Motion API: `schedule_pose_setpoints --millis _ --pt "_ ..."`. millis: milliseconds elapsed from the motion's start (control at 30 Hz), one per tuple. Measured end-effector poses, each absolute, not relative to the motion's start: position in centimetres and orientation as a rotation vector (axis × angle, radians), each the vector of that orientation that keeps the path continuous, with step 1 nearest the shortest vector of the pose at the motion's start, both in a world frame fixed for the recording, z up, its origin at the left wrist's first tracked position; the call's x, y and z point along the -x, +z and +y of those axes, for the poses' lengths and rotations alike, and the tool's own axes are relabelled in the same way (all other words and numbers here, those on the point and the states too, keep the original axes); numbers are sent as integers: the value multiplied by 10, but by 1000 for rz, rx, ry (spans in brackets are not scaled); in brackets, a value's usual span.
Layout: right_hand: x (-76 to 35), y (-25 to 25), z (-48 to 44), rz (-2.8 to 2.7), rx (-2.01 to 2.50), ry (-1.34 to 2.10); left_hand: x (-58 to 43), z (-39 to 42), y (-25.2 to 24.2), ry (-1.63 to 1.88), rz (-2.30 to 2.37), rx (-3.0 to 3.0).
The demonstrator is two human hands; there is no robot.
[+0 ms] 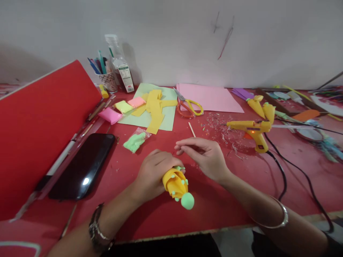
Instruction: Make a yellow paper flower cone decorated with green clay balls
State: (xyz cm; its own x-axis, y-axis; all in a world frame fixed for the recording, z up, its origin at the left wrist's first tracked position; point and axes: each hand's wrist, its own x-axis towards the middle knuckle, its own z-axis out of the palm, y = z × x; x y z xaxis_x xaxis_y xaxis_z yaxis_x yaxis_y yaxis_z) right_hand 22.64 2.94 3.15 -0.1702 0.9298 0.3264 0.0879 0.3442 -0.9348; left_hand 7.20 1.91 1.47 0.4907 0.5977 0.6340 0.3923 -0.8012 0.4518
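Note:
My left hand (154, 173) is closed around a rolled yellow paper flower (174, 185) near the table's front edge. Small pale green clay dots stud the paper, and a larger green clay ball (187, 201) sits at its near end. The part under my palm is hidden. Just to the right hovers my right hand (205, 155), thumb and fingertips pinched together; anything between them is too small to make out. Beyond both hands lie an open plastic packet of green clay (136, 141) and a thin white stick (192, 129).
A yellow glue gun (250, 126) with its light on lies at right, its black cable trailing forward. Scissors (189, 104) rest on pink sheets (214, 97). Yellow paper strips (155, 112) and clay packets (110, 115) lie at centre-left. A phone (83, 166) is at left.

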Motion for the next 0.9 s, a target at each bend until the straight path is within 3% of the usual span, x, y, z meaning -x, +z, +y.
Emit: schedule_pose_setpoints --millis 300,633,900 --pt "-228 36 29 -1636 933 910 -72 19 17 1271 806 -2530" --pt "-224 37 24 -1457 920 1117 -72 20 16 1249 812 -2347" --pt "-229 48 19 -1569 907 878 -71 23 16 1204 788 -2414"
